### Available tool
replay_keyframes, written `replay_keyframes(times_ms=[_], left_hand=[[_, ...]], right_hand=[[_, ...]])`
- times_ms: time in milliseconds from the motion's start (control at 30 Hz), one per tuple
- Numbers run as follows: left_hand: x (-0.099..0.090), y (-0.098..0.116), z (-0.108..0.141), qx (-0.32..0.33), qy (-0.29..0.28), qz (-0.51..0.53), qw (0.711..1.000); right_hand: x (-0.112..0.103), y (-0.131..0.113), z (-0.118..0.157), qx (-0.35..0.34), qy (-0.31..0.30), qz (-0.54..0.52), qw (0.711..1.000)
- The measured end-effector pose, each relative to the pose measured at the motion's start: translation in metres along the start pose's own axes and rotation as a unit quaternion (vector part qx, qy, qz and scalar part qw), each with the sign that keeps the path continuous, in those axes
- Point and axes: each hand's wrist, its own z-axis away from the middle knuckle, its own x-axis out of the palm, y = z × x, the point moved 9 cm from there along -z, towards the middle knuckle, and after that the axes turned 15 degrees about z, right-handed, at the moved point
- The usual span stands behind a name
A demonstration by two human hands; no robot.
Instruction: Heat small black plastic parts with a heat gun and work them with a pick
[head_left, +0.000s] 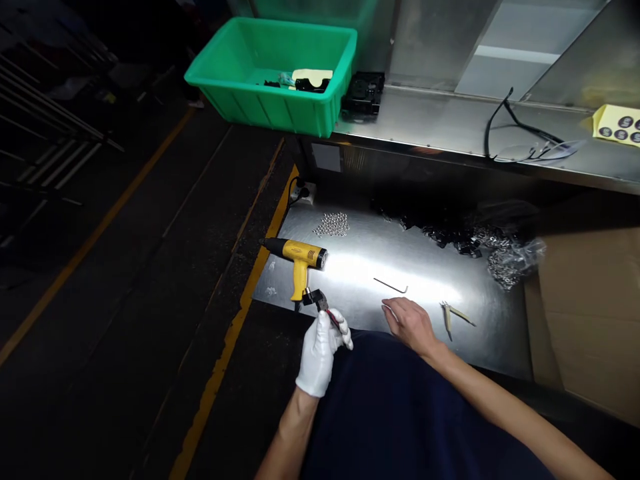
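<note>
My left hand, in a white glove, is closed round the red and black handles of a hand tool. A small black part is at the tool's head, beside the grip of a yellow heat gun. My bare right hand rests at the front of the metal table, fingers bent and close together; whether anything is under them is hidden. Just beyond it lies a hex key. Small pliers with yellowish handles lie to its right.
Small metal pieces lie behind the heat gun. Black parts and a clear bag of metal parts are at the back right, near a cardboard box. The raised shelf holds a green bin and glasses.
</note>
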Motion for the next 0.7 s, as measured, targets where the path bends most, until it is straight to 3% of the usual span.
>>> replay_keyframes(times_ms=[100,167,333,467,567,700], left_hand=[[0.005,-0.001,-0.001,-0.003,-0.009,0.003,1.000],[0.009,-0.003,-0.001,-0.006,-0.015,0.006,1.000],[0.012,-0.004,0.002,-0.001,-0.022,0.007,1.000],[0.011,0.004,0.007,0.003,-0.021,0.018,1.000],[0.006,0.016,0.016,0.011,-0.015,0.051,0.999],[-0.007,0.039,0.036,0.039,-0.027,0.090,0.995]], right_hand=[[-0.023,0.013,0.028,0.029,0.061,0.001,0.998],[-0.029,0.025,0.044,0.054,0.070,-0.005,0.996],[-0.017,0.048,0.052,0.116,-0.008,-0.051,0.992],[0.023,0.027,0.003,0.134,-0.137,-0.135,0.972],[0.068,-0.021,-0.056,0.138,-0.220,-0.213,0.942],[0.127,-0.091,-0.129,0.183,-0.265,-0.266,0.909]])
